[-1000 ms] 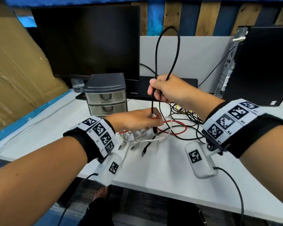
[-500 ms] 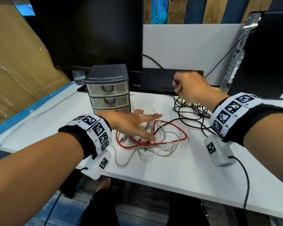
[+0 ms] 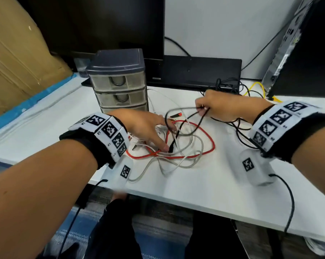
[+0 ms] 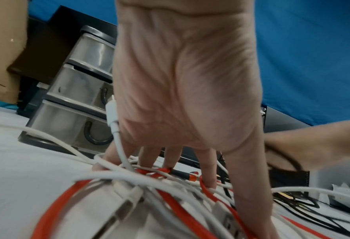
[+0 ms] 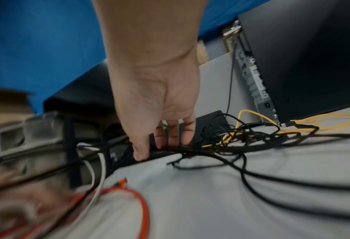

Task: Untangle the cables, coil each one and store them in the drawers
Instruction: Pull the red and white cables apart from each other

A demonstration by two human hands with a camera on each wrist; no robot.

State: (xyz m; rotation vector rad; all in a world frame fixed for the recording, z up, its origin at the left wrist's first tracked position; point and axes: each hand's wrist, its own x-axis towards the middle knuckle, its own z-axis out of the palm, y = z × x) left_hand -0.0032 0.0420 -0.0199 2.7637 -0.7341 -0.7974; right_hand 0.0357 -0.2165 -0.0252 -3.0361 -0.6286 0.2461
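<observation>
A tangle of red cable (image 3: 211,141) and white cables (image 3: 187,163) lies mid-table. My left hand (image 3: 163,136) presses on it with spread, straight fingers (image 4: 208,176); the red cable (image 4: 53,207) and a white plug (image 4: 111,113) show beneath the palm. My right hand (image 3: 204,110) pinches a black cable (image 3: 182,128) just above the pile; its plug end hangs down beside my left thumb. In the right wrist view the right hand (image 5: 157,148) grips black strands (image 5: 211,153) leading into a black tangle. The grey three-drawer unit (image 3: 118,81) stands behind, all drawers closed.
A yellow cable (image 3: 259,86) and more black cables (image 3: 240,128) lie at the back right by a computer tower (image 3: 292,45). A monitor (image 3: 101,25) and its black base (image 3: 201,71) stand behind the drawers. Cardboard (image 3: 17,58) leans at the left. The table's front edge (image 3: 195,202) is near.
My right hand lowered the black cable from a tall loop, swung to the back tangle, then returned over the pile pinching a black strand. My left hand flattened on the cables.
</observation>
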